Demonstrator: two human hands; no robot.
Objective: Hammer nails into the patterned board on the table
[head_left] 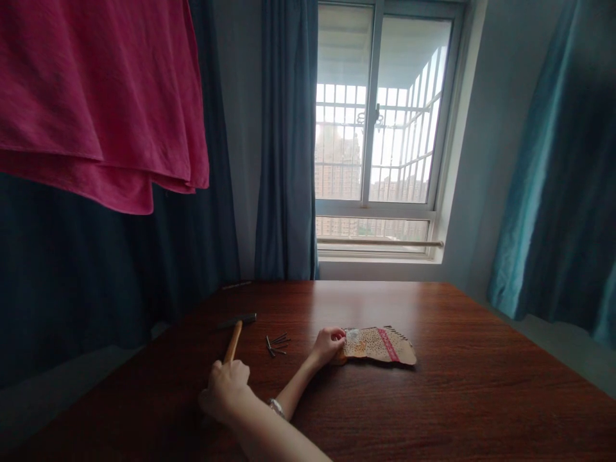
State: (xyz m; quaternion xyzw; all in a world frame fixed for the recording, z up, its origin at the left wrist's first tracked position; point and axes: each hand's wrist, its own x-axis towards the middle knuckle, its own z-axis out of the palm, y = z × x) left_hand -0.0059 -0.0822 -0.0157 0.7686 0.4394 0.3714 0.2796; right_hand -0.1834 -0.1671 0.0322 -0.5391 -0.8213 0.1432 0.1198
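With the forearms crossing, the right hand [226,386] is clamping its grip around the hammer [233,341] toward the surface's [457,398] left edge, while the left hand [329,344] is pinching the patterned cardboard [375,344] toward the right edge, apparently steadying its end, loose nails [277,345] lying between, seemingly for easy reach.

The nails [278,346] lie on the table [443,398] between the hammer [233,343] at left and the cardboard piece [375,344] at right, with the window [378,115] behind the table.
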